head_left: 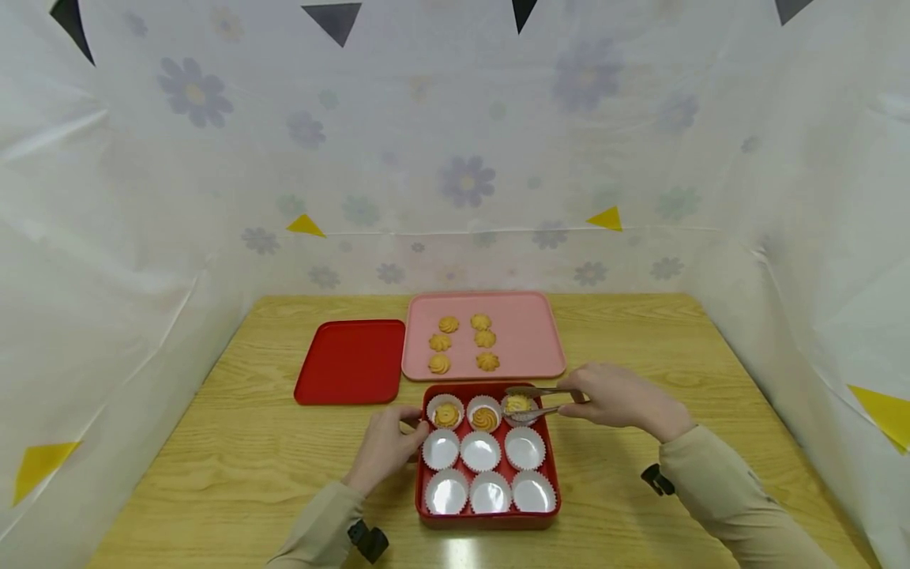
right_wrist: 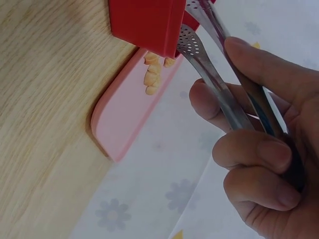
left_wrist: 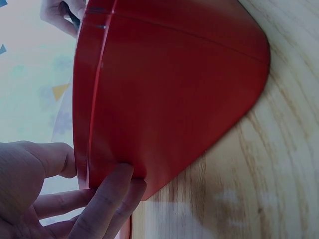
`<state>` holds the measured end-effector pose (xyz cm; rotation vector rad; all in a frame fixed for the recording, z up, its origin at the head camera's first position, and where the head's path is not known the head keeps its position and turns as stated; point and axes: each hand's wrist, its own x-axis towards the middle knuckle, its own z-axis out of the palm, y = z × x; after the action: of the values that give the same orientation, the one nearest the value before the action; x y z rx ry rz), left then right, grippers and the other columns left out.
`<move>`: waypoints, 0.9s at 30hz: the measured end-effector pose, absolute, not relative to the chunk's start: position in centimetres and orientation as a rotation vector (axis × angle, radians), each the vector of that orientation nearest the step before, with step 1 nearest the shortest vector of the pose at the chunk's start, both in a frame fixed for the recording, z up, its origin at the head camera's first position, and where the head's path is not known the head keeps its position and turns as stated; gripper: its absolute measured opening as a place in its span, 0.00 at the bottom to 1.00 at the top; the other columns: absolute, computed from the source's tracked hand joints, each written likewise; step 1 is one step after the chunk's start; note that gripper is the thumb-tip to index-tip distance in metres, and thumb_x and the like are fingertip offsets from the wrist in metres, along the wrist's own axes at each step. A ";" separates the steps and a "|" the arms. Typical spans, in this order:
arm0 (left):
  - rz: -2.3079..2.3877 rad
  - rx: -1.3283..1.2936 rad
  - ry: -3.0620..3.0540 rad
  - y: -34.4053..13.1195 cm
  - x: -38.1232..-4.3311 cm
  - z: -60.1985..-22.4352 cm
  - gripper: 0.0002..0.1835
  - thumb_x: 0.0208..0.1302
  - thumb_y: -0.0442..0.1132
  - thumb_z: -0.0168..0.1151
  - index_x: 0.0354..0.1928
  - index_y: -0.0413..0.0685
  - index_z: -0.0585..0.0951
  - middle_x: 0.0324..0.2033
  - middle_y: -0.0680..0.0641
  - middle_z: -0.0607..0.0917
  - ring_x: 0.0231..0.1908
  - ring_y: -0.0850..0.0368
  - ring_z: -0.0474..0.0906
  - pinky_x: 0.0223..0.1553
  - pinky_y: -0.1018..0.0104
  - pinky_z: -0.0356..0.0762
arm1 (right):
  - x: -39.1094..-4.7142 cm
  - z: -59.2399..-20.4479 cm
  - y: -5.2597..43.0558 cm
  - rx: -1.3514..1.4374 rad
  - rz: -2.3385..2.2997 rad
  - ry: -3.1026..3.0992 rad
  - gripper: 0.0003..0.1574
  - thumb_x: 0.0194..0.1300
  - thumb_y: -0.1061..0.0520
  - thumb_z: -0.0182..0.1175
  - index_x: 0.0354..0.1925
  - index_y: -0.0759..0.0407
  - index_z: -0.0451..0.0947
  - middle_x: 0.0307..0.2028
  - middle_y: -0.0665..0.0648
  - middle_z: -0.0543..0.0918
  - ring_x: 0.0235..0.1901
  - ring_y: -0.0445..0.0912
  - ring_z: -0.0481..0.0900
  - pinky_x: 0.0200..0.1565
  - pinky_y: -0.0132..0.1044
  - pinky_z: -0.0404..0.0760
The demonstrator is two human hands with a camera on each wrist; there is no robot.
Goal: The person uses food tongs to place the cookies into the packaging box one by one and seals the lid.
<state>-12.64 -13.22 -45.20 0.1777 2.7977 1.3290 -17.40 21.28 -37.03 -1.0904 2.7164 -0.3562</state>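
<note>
A deep red box [head_left: 490, 521] holds white paper cups [head_left: 479, 450] in three rows of three. In its far row, the left cup holds a piped cookie [head_left: 446, 415] and the middle one a swirled cookie [head_left: 485, 419]. My right hand [head_left: 629, 399] grips metal tongs [right_wrist: 214, 82] with perforated tips. These tips sit at the far right cup, either side of a pale cookie [head_left: 517, 404]; whether they touch it I cannot tell. Against the box's left side rests my left hand [head_left: 389, 444], with extended fingers [left_wrist: 107, 199] touching the outer wall.
Behind the box lies a pink tray [head_left: 529, 336] bearing several cookies [head_left: 486, 338] in two columns. To its left is a flat red lid or tray [head_left: 351, 361]. All stand on a wooden table [head_left: 626, 490] with white sheeting [head_left: 455, 118] around it.
</note>
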 end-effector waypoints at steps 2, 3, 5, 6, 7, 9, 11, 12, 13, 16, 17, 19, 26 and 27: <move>1.327 0.177 2.799 -13.2 -12.7 -45.2 0.12 0.63 0.35 0.63 0.45 0.35 0.86 0.34 0.45 0.88 0.31 0.59 0.79 0.30 0.72 0.78 | -17.4 -37.0 21.2 -1.079 -0.359 2.719 0.04 0.65 0.54 0.66 0.39 0.51 0.84 0.23 0.42 0.78 0.22 0.32 0.67 0.26 0.29 0.68; 1.326 0.178 2.800 -13.2 -12.7 -45.2 0.12 0.62 0.35 0.63 0.45 0.35 0.86 0.33 0.45 0.88 0.31 0.59 0.79 0.30 0.72 0.78 | -17.3 -36.9 21.1 -1.068 -0.361 2.722 0.07 0.65 0.54 0.67 0.42 0.52 0.84 0.23 0.42 0.78 0.22 0.33 0.67 0.26 0.29 0.68; 1.324 0.182 2.803 -13.2 -12.7 -45.2 0.12 0.62 0.34 0.63 0.44 0.35 0.86 0.33 0.45 0.88 0.31 0.59 0.79 0.30 0.72 0.77 | -17.3 -36.9 20.9 -1.062 -0.352 2.730 0.10 0.65 0.55 0.67 0.45 0.53 0.85 0.23 0.43 0.78 0.22 0.33 0.66 0.25 0.29 0.67; 1.324 0.183 2.803 -13.2 -12.7 -45.2 0.12 0.62 0.34 0.63 0.44 0.35 0.86 0.33 0.45 0.88 0.31 0.59 0.79 0.30 0.72 0.77 | -17.3 -36.8 20.9 -1.060 -0.346 2.734 0.11 0.65 0.55 0.67 0.46 0.54 0.85 0.23 0.43 0.77 0.22 0.33 0.66 0.25 0.29 0.67; 1.326 0.185 2.804 -13.2 -12.7 -45.2 0.12 0.62 0.34 0.63 0.44 0.35 0.86 0.33 0.45 0.88 0.31 0.59 0.79 0.30 0.72 0.77 | -17.2 -36.8 20.8 -1.056 -0.337 2.738 0.11 0.65 0.55 0.67 0.46 0.53 0.85 0.23 0.43 0.77 0.22 0.33 0.66 0.25 0.29 0.67; 1.329 0.188 2.803 -13.2 -12.7 -45.3 0.12 0.62 0.34 0.63 0.44 0.35 0.86 0.33 0.45 0.88 0.31 0.59 0.79 0.30 0.72 0.77 | -17.2 -36.7 20.6 -1.054 -0.322 2.744 0.08 0.65 0.54 0.67 0.43 0.53 0.85 0.22 0.43 0.76 0.22 0.34 0.66 0.25 0.30 0.67; 1.331 0.190 2.805 -13.3 -12.7 -45.3 0.12 0.62 0.34 0.63 0.44 0.35 0.86 0.33 0.45 0.88 0.31 0.59 0.79 0.30 0.72 0.77 | -17.1 -36.6 20.5 -1.057 -0.312 2.748 0.08 0.65 0.54 0.67 0.43 0.52 0.85 0.23 0.42 0.76 0.22 0.34 0.66 0.25 0.30 0.66; 1.333 0.191 2.805 -13.3 -12.7 -45.3 0.12 0.62 0.34 0.63 0.44 0.35 0.86 0.33 0.45 0.88 0.31 0.59 0.80 0.30 0.72 0.77 | -17.1 -36.6 20.5 -1.051 -0.314 2.746 0.10 0.65 0.54 0.67 0.45 0.52 0.85 0.23 0.42 0.76 0.22 0.34 0.66 0.25 0.30 0.66; 1.334 0.192 2.805 -13.3 -12.7 -45.3 0.12 0.62 0.34 0.63 0.44 0.35 0.87 0.33 0.45 0.88 0.31 0.59 0.80 0.30 0.72 0.77 | -17.1 -36.6 20.5 -1.050 -0.316 2.745 0.11 0.65 0.54 0.67 0.46 0.52 0.85 0.23 0.43 0.77 0.22 0.34 0.66 0.25 0.30 0.66; 1.333 0.193 2.809 -13.3 -12.7 -45.3 0.11 0.62 0.34 0.63 0.43 0.35 0.87 0.32 0.45 0.88 0.31 0.59 0.80 0.29 0.73 0.77 | -17.2 -36.6 20.4 -1.055 -0.308 2.745 0.15 0.65 0.54 0.67 0.50 0.52 0.85 0.23 0.43 0.76 0.21 0.34 0.65 0.25 0.30 0.65; 1.333 0.193 2.810 -13.2 -12.7 -45.3 0.11 0.62 0.34 0.63 0.43 0.35 0.87 0.32 0.45 0.88 0.31 0.58 0.80 0.29 0.73 0.77 | -17.2 -36.6 20.4 -1.058 -0.305 2.744 0.15 0.65 0.55 0.67 0.51 0.53 0.85 0.23 0.43 0.76 0.21 0.34 0.65 0.25 0.30 0.65; 1.333 0.189 2.811 -13.2 -12.7 -45.3 0.11 0.62 0.34 0.64 0.44 0.35 0.87 0.32 0.45 0.88 0.31 0.58 0.80 0.29 0.73 0.77 | -17.2 -36.5 20.3 -1.056 -0.301 2.743 0.15 0.65 0.55 0.67 0.51 0.54 0.85 0.22 0.43 0.76 0.21 0.34 0.65 0.24 0.30 0.65; 1.327 0.176 2.805 -13.3 -12.7 -45.2 0.12 0.62 0.34 0.64 0.44 0.35 0.87 0.33 0.44 0.88 0.31 0.58 0.81 0.29 0.72 0.78 | -17.2 -36.5 20.0 -1.045 -0.284 2.748 0.13 0.65 0.55 0.67 0.48 0.55 0.85 0.22 0.44 0.76 0.21 0.34 0.65 0.25 0.29 0.65; 1.326 0.175 2.804 -13.3 -12.7 -45.2 0.12 0.62 0.34 0.64 0.44 0.35 0.87 0.33 0.44 0.88 0.31 0.58 0.80 0.30 0.72 0.78 | -17.2 -36.5 20.0 -1.043 -0.281 2.749 0.13 0.65 0.55 0.67 0.47 0.55 0.85 0.22 0.44 0.76 0.21 0.34 0.65 0.24 0.29 0.65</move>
<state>-12.69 -13.27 -45.17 0.1750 2.8041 1.3265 -17.17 19.99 -36.45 -1.0435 2.7491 -0.2814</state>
